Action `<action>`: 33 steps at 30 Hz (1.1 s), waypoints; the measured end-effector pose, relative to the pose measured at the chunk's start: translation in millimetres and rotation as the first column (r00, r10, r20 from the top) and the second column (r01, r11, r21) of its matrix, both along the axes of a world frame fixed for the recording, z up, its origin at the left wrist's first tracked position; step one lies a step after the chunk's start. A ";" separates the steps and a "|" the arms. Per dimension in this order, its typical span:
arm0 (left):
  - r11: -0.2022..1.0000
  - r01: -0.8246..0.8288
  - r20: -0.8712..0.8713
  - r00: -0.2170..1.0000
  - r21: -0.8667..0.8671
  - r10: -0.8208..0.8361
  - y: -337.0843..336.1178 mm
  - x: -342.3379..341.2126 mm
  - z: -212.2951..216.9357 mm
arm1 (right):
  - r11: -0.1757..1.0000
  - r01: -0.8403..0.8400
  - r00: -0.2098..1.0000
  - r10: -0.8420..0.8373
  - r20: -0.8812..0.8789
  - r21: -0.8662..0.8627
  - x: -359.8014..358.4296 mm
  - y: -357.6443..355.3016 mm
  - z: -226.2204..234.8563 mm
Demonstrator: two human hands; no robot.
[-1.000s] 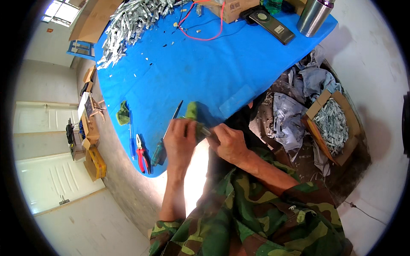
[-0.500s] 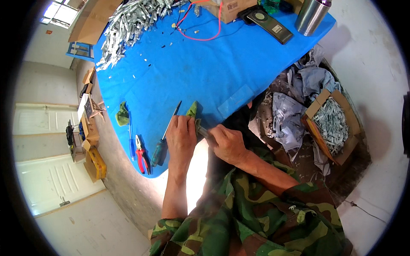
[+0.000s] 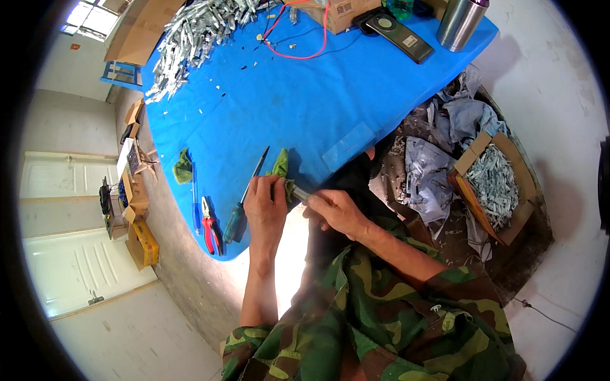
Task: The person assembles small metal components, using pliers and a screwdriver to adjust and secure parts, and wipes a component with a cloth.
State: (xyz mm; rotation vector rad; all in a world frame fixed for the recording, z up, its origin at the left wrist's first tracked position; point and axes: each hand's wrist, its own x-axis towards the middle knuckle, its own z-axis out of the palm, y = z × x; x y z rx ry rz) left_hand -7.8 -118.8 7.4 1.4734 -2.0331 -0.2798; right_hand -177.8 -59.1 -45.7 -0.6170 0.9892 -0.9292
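Observation:
My left hand (image 3: 265, 204) is closed on a green cloth (image 3: 279, 164), whose upper end sticks out beyond the fingers. The cloth also wraps one end of a slim silvery metal piece (image 3: 300, 193). The other end of that piece is pinched in my right hand (image 3: 338, 214), and its exact kind is unclear. Both hands are at the near edge of the blue-covered table (image 3: 267, 108). Just left of my left hand lies a screwdriver (image 3: 235, 222) with a teal handle. Red-handled pliers (image 3: 209, 230) and a blue screwdriver (image 3: 196, 206) lie farther left.
Silvery strips (image 3: 190, 44) are heaped at the table's far left. A second green cloth (image 3: 183, 167) lies at the left edge. A metal flask (image 3: 462, 25) and a dark flat device (image 3: 401, 37) sit far right. Below, a cardboard box (image 3: 470, 152) holds more strips.
My left hand and the green cloth have shifted slightly left. More of the metal piece now shows between my hands.

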 end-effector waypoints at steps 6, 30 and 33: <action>0.993 0.108 0.022 0.994 0.036 -0.109 21.6 -12.2 5.1 | 0.998 -0.033 0.985 0.022 0.172 0.061 2.0 -2.4 -21.6; 1.000 -0.026 0.064 0.998 0.002 0.025 2.3 4.3 3.5 | 0.999 -0.035 0.992 0.034 0.121 0.010 -2.3 -0.8 -14.4; 0.999 -0.013 0.031 0.999 0.033 0.012 9.6 3.1 2.9 | 1.000 0.002 0.990 -0.006 0.144 0.022 -2.0 0.0 -7.8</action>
